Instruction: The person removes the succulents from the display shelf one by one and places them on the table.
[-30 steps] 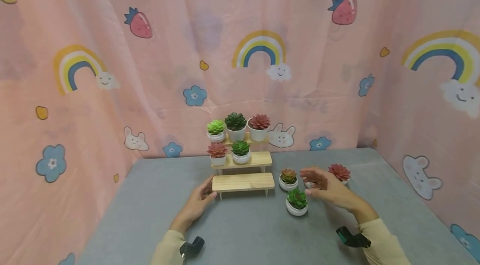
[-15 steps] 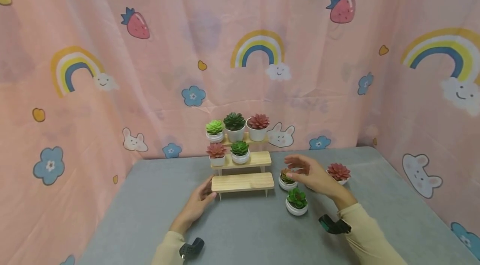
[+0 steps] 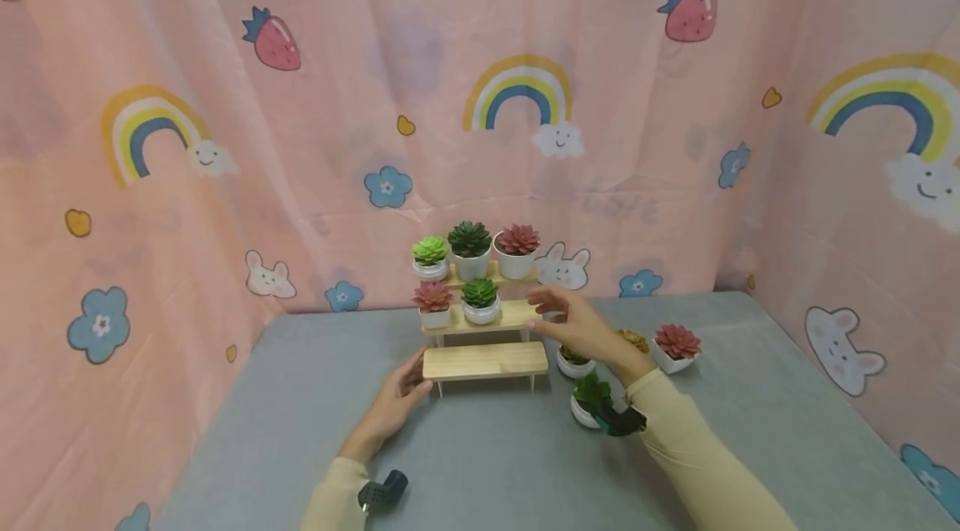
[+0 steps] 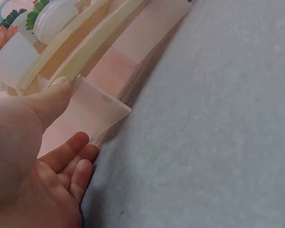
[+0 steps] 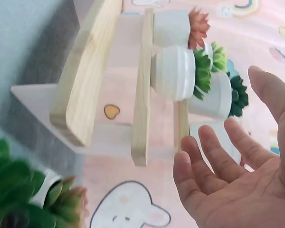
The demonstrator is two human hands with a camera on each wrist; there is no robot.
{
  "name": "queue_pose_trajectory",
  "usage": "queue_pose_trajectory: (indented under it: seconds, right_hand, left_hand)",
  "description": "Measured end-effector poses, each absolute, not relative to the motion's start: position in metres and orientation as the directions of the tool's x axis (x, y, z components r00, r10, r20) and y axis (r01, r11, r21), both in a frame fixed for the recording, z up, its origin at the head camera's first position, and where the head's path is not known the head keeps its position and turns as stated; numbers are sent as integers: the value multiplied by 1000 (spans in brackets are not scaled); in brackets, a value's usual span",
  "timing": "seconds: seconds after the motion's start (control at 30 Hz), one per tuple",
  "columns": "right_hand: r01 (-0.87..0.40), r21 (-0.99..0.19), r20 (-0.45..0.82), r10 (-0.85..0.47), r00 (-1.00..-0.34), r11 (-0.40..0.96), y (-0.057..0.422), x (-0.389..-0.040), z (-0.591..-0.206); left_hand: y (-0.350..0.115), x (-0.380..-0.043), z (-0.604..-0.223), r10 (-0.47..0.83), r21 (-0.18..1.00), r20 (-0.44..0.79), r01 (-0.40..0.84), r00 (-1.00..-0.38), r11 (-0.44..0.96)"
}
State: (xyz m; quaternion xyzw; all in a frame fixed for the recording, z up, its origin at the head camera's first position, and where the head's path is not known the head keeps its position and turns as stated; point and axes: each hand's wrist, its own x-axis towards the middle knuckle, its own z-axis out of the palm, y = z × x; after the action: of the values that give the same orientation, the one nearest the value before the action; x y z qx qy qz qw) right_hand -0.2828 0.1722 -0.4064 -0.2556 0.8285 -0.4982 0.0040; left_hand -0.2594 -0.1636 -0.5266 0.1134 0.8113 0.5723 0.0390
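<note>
A three-step plant stand (image 3: pixel 486 359) has pale wooden boards and clear side panels. At its left end, my left hand (image 3: pixel 393 404) touches the lowest board with the thumb; the other fingers lie loosely bent beside the side panel (image 4: pixel 97 104). My right hand (image 3: pixel 577 327) hovers at the right end of the middle board (image 5: pixel 141 95), fingers spread and holding nothing. On that board sit a pink succulent (image 3: pixel 433 303) and a green succulent (image 3: pixel 480 300). The top board carries a light green succulent (image 3: pixel 431 257), a dark green succulent (image 3: pixel 470 249) and a red succulent (image 3: pixel 517 250).
Right of the stand, on the grey table (image 3: pixel 300 431), are a brownish succulent (image 3: pixel 574 359), a green succulent (image 3: pixel 590 398) partly behind the right wrist camera, a yellowish succulent (image 3: pixel 634 340) mostly hidden, and a red succulent (image 3: pixel 677 345). A pink patterned curtain (image 3: pixel 330 139) hangs behind.
My right hand has moved left, from over the loose pots to the right end of the middle board. My left hand stays at the stand, and the pots keep their places.
</note>
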Motion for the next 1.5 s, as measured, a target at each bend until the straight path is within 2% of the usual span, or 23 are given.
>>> queue_pose_trajectory:
  seconds: [0.43, 1.5]
  right_hand:
    - [-395, -825, 217, -419, -882, 405, 144, -303, -400]
    - [-337, -869, 207, -352, -913, 362, 111, -320, -413]
  left_hand:
    - [-164, -261, -526, 228, 931, 83, 157, -970, 329]
    - [-164, -259, -527, 226, 932, 87, 159, -970, 324]
